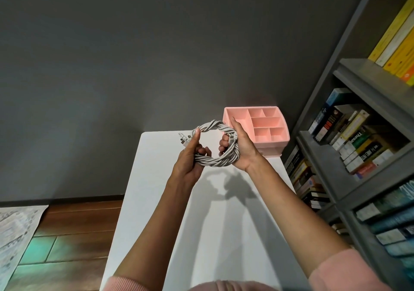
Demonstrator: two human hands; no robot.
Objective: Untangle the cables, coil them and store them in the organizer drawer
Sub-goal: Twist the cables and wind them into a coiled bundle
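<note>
A white cable coil (216, 161), wound into a twisted ring, hangs in the air above the far end of the white table (226, 234). My left hand (190, 156) grips the ring's left side, thumb pressed on top, with the cable's plug ends (183, 138) sticking out beside it. My right hand (240, 147) clasps the ring's right side, fingers through the loop. Just behind my right hand stands the pink organizer (277, 125) with several open compartments on top. A closed drawer front (270, 151) shows at its base.
A grey bookshelf (358, 71) packed with books rises close along the table's right edge. A dark grey wall (134, 55) stands behind the table. Wooden floor (74, 234) and a patterned rug (15, 230) lie to the left below.
</note>
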